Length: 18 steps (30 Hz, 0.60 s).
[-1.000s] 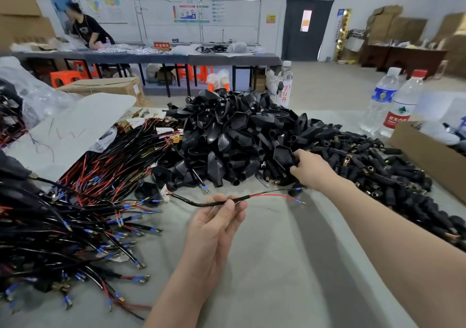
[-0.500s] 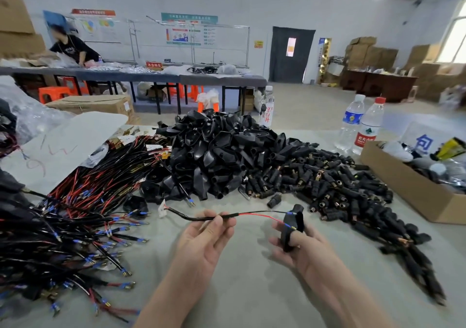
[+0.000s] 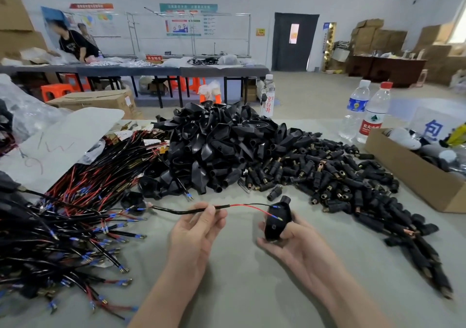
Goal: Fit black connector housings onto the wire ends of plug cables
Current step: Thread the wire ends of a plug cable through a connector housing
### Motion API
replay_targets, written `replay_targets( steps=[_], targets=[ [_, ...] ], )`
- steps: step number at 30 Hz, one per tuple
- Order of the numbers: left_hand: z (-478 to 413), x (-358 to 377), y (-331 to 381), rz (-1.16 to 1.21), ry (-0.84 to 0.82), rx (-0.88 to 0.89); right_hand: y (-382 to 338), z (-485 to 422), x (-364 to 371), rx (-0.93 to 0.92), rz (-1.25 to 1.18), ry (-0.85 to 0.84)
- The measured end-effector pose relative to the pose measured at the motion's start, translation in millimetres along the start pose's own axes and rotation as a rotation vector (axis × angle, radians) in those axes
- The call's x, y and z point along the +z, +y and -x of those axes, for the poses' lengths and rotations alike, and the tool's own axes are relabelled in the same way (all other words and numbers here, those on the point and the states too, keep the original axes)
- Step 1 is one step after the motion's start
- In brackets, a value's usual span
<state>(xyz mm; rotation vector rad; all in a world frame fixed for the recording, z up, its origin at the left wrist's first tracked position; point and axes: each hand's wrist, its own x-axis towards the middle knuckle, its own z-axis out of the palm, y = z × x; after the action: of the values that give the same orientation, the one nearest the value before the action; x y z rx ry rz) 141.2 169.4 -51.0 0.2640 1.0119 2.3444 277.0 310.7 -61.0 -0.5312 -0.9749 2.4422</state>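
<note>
My left hand pinches a black plug cable near where its red and black wires split. My right hand holds a black connector housing upright, fingers curled round it. The red wire arcs across to the housing and its blue-sleeved tips lie against the housing's top and face. A big heap of the same black housings rises behind my hands. More cables with blue-sleeved terminals sprawl over the table's left side.
Small black barrel connectors with brass ends spread out to the right. An open cardboard box stands at the right edge, two water bottles behind it. A white sheet lies at the left. Two people work at a far table.
My right hand came back from the heap with one housing and now holds it beside the wire ends. My left hand kept its hold on the cable.
</note>
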Motion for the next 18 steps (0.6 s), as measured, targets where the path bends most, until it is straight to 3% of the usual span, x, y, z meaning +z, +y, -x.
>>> replay_targets(
  steps=[7,18],
  targets=[
    [-1.5,-2.2,-5.0,-0.107,0.068,0.078,-2.2,4.2,2.7,-0.006,-0.052,-0.066],
    [-2.4,-3.5,-5.3,-0.113,0.043,0.084,4.3,3.9,0.8,-0.017,-0.049,-0.117]
  ],
)
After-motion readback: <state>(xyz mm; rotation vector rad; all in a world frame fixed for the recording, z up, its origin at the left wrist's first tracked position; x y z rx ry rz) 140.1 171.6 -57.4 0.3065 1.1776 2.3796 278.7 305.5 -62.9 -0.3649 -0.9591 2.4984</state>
